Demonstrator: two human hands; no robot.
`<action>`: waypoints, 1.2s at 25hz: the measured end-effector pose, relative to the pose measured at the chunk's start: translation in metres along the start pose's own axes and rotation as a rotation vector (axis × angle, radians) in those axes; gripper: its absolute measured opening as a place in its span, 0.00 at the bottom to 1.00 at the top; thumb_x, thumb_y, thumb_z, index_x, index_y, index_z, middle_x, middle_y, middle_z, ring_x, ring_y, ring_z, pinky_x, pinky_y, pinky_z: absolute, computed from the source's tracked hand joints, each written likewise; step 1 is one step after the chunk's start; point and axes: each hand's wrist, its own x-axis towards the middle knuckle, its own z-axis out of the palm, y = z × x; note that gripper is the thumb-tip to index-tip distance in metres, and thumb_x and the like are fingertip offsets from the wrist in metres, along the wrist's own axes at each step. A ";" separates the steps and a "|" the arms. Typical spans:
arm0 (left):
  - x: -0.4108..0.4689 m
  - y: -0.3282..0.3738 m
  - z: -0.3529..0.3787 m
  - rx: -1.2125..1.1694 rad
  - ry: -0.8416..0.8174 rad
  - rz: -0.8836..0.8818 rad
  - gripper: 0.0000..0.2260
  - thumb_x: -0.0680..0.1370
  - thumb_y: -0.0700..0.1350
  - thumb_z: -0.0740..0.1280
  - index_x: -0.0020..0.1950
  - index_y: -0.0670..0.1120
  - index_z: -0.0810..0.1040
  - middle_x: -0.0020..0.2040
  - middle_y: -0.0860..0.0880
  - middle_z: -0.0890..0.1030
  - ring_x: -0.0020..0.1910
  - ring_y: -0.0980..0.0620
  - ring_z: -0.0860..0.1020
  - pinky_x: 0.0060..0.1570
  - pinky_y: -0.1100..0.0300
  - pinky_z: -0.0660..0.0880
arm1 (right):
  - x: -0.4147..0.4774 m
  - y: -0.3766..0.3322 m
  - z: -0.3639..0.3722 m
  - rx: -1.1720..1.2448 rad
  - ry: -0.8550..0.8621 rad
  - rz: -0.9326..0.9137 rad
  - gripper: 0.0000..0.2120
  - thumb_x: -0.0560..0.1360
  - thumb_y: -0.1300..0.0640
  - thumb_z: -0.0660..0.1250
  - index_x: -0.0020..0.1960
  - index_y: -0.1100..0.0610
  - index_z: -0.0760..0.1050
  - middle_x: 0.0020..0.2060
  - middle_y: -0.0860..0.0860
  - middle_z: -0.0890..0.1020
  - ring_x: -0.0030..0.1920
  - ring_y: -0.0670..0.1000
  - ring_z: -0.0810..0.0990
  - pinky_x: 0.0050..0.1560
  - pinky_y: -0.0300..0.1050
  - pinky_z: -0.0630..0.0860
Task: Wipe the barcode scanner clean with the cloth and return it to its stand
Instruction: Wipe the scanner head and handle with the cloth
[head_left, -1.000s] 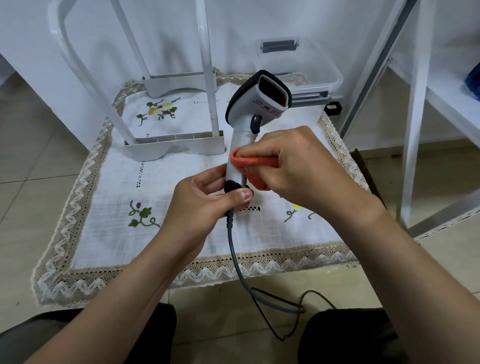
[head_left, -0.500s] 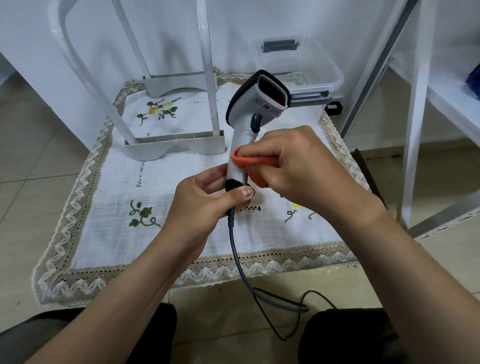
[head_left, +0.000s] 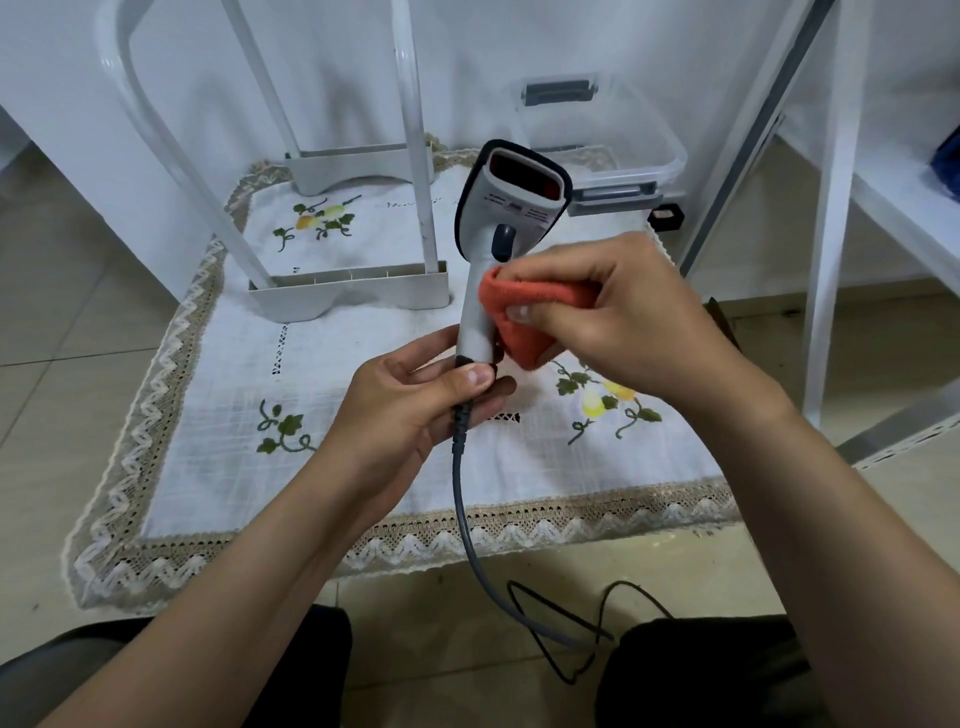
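Note:
A white-and-black barcode scanner (head_left: 506, 208) stands upright in mid-air over the mat, its red window facing up and away. My left hand (head_left: 410, 410) pinches the black base of its handle, where a grey cable (head_left: 462, 499) leaves and runs down to the floor. My right hand (head_left: 628, 317) grips a folded orange cloth (head_left: 524, 317) and presses it against the right side of the handle, just below the trigger. No scanner stand is identifiable.
An embroidered white mat (head_left: 218, 415) with a lace border lies on the tiled floor. A white plastic frame (head_left: 348, 293) stands on its far half. A clear lidded storage box (head_left: 613, 140) sits behind, and white shelf legs (head_left: 831, 260) rise at the right.
My right hand with the cloth has slid slightly up and to the right along the handle. The scanner and my left hand have barely moved.

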 end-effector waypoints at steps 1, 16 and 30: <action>0.000 0.001 0.000 -0.038 -0.024 -0.024 0.19 0.69 0.36 0.73 0.60 0.39 0.81 0.54 0.34 0.85 0.53 0.36 0.85 0.50 0.53 0.83 | 0.001 0.000 -0.002 0.003 0.072 -0.016 0.15 0.77 0.71 0.73 0.53 0.52 0.87 0.44 0.60 0.89 0.43 0.55 0.87 0.42 0.39 0.85; -0.002 -0.004 -0.004 -0.248 -0.337 -0.151 0.35 0.68 0.46 0.81 0.69 0.31 0.73 0.63 0.32 0.80 0.55 0.40 0.85 0.52 0.55 0.82 | 0.006 0.009 0.003 -0.313 0.323 -0.090 0.11 0.79 0.57 0.69 0.56 0.51 0.88 0.38 0.52 0.86 0.38 0.54 0.84 0.41 0.57 0.84; -0.003 0.002 -0.008 -0.221 -0.374 -0.149 0.30 0.67 0.47 0.82 0.63 0.34 0.80 0.61 0.34 0.82 0.53 0.42 0.86 0.51 0.56 0.82 | 0.004 0.007 0.001 -0.144 0.248 -0.062 0.13 0.77 0.67 0.73 0.56 0.54 0.89 0.39 0.50 0.88 0.37 0.49 0.88 0.38 0.51 0.87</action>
